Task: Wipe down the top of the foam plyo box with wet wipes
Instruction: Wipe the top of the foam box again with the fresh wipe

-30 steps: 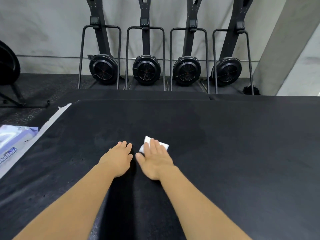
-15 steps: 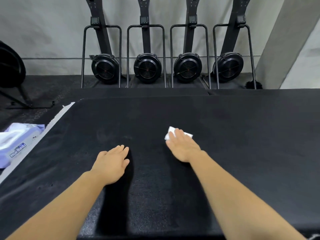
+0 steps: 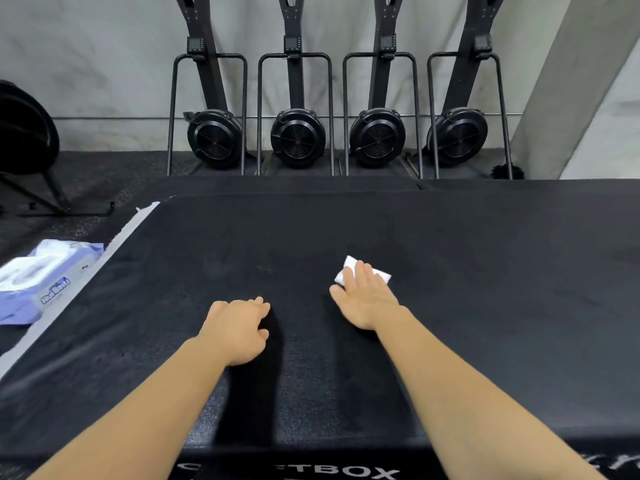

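Observation:
The black foam plyo box (image 3: 485, 306) fills the lower frame, its top facing me. A folded white wet wipe (image 3: 349, 266) lies on the box top near its middle. My right hand (image 3: 367, 299) presses flat on the wipe with straight fingers, covering most of it. My left hand (image 3: 239, 327) rests on the box top to the left, fingers loosely bent, holding nothing.
A blue and white pack of wet wipes (image 3: 38, 282) lies on the floor left of the box. Several black ski machines (image 3: 298, 136) stand against the grey wall behind. A dark machine (image 3: 24, 133) stands at far left. A second black pad (image 3: 294, 185) lies behind the box.
My right hand slid the wipe to the right and a little away across the box top. My left hand stayed in place, its fingers bending slightly.

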### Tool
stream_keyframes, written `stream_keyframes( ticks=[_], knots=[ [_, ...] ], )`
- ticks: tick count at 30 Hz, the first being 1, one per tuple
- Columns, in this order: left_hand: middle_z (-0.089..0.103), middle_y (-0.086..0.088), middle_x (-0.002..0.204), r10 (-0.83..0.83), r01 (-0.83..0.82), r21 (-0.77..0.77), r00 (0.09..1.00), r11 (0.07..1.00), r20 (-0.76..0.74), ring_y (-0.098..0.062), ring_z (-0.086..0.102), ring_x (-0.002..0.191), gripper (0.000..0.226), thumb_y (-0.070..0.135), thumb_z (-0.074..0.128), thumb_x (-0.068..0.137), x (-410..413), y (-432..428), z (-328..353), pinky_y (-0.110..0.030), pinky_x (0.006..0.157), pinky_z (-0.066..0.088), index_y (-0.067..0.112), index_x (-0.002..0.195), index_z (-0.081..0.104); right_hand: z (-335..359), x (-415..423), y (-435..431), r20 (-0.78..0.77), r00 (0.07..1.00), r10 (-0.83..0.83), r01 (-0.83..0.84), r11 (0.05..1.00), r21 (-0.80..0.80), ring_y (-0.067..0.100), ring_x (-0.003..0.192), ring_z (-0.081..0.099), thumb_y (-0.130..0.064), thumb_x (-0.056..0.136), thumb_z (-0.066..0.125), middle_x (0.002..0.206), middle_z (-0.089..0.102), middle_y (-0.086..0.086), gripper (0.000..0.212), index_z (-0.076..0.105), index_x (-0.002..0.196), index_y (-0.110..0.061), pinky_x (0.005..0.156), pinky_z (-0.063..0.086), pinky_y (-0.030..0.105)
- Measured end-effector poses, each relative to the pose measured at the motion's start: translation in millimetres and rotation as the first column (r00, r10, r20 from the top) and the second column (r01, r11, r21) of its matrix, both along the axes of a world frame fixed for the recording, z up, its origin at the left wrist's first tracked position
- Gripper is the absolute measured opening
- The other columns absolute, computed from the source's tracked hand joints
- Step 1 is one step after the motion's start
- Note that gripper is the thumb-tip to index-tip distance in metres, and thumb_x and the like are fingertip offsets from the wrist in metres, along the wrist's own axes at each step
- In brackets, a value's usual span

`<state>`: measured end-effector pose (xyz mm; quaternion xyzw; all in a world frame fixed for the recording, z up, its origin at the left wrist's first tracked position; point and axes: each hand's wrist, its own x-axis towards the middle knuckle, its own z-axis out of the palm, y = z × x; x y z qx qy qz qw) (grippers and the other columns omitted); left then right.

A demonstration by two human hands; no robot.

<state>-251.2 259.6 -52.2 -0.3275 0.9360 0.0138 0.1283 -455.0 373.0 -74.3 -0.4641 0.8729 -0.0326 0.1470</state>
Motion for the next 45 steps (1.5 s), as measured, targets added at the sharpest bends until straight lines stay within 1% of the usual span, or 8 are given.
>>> stream_keyframes(
  ticks=[7, 10, 14, 18, 24, 31, 36, 45],
  knots=[
    [0.016, 0.006, 0.161, -0.003, 0.004, -0.030, 1.000, 1.000, 0.028, -0.010, 0.023, 0.145, 0.054, 0.032, 0.036, 0.100, -0.8, 4.5, -0.1, -0.031, 0.112, 0.025, 0.028, 0.153, 0.021, -4.2, 89.3, -23.0, 0.080, 0.983, 0.163, -0.164, 0.987, -0.001, 0.023, 0.151, -0.020, -0.047, 0.106, 0.011, 0.164, -0.019, 0.010, 0.066, -0.008, 0.158, -0.013, 0.123, -0.009, 0.039],
    [0.021, 0.007, 0.160, -0.002, 0.004, -0.039, 0.999, 0.999, 0.039, -0.008, 0.030, 0.142, 0.053, 0.024, 0.032, 0.098, -0.4, 7.3, 3.6, -0.029, 0.107, 0.032, 0.031, 0.150, 0.026, -2.1, 105.3, -25.0, 0.126, 0.962, 0.242, -0.240, 0.970, -0.032, 0.019, 0.152, -0.017, -0.043, 0.107, 0.011, 0.165, -0.015, 0.008, 0.062, -0.003, 0.159, -0.013, 0.123, -0.007, 0.037],
    [0.020, 0.006, 0.160, 0.011, -0.009, -0.023, 0.997, 1.000, 0.077, -0.012, 0.030, 0.142, 0.053, 0.034, 0.035, 0.101, -2.1, 8.2, 6.6, -0.033, 0.110, 0.032, 0.028, 0.152, 0.024, 5.3, 83.4, -14.6, 0.066, 0.950, 0.305, -0.304, 0.952, -0.030, 0.025, 0.151, 0.000, -0.033, 0.106, 0.016, 0.163, 0.005, 0.012, 0.053, 0.020, 0.154, -0.011, 0.123, 0.007, 0.041],
    [0.010, 0.005, 0.162, 0.037, -0.039, 0.014, 0.992, 0.999, 0.116, -0.015, 0.020, 0.147, 0.056, 0.032, 0.033, 0.103, -3.8, 8.1, 6.8, -0.035, 0.116, 0.025, 0.024, 0.155, 0.013, 2.1, 38.7, 6.4, 0.048, 0.981, 0.186, -0.184, 0.981, -0.057, 0.023, 0.150, 0.003, -0.040, 0.105, 0.017, 0.162, 0.005, 0.007, 0.052, 0.020, 0.152, -0.019, 0.122, 0.009, 0.040],
    [0.008, 0.006, 0.162, 0.054, -0.058, 0.042, 0.994, 0.997, 0.099, -0.012, 0.018, 0.147, 0.056, 0.030, 0.033, 0.103, -3.7, 5.7, 2.7, -0.033, 0.117, 0.018, 0.025, 0.155, 0.012, 0.4, -32.4, 45.3, 0.007, 1.000, -0.019, 0.019, 1.000, -0.020, 0.027, 0.144, 0.017, -0.041, 0.105, 0.019, 0.156, 0.017, 0.008, 0.049, 0.025, 0.148, -0.017, 0.118, 0.018, 0.041],
    [0.008, 0.005, 0.162, 0.072, -0.080, 0.081, 0.993, 0.994, 0.089, -0.013, 0.016, 0.148, 0.057, 0.027, 0.036, 0.102, -5.9, 2.0, 0.6, -0.035, 0.120, 0.013, 0.024, 0.155, 0.014, 0.7, -3.5, 31.2, -0.002, 0.994, -0.111, 0.111, 0.994, -0.007, 0.030, 0.145, 0.014, -0.047, 0.103, 0.019, 0.157, 0.017, 0.016, 0.060, 0.022, 0.151, -0.009, 0.119, 0.015, 0.042],
    [0.008, 0.004, 0.162, 0.086, -0.094, 0.078, 0.991, 0.992, 0.099, -0.015, 0.016, 0.148, 0.058, 0.025, 0.036, 0.101, -8.3, 3.0, 0.8, -0.036, 0.120, 0.008, 0.023, 0.155, 0.014, -5.0, 53.0, 11.6, 0.038, 0.999, 0.015, -0.015, 1.000, 0.008, 0.027, 0.152, -0.015, -0.053, 0.103, 0.013, 0.164, -0.015, 0.013, 0.070, -0.004, 0.158, -0.012, 0.123, -0.004, 0.042],
    [0.038, 0.004, 0.150, 0.075, -0.077, 0.030, 0.995, 0.997, 0.063, -0.016, 0.038, 0.136, 0.045, 0.025, 0.036, 0.100, -4.2, 13.0, 5.6, -0.036, 0.115, 0.019, 0.021, 0.145, 0.037, -3.3, 111.5, -4.5, 0.133, 0.958, 0.253, -0.252, 0.967, -0.024, 0.016, 0.151, -0.020, -0.043, 0.107, 0.007, 0.165, -0.018, 0.004, 0.059, -0.007, 0.159, -0.020, 0.123, -0.010, 0.035]
  ],
)
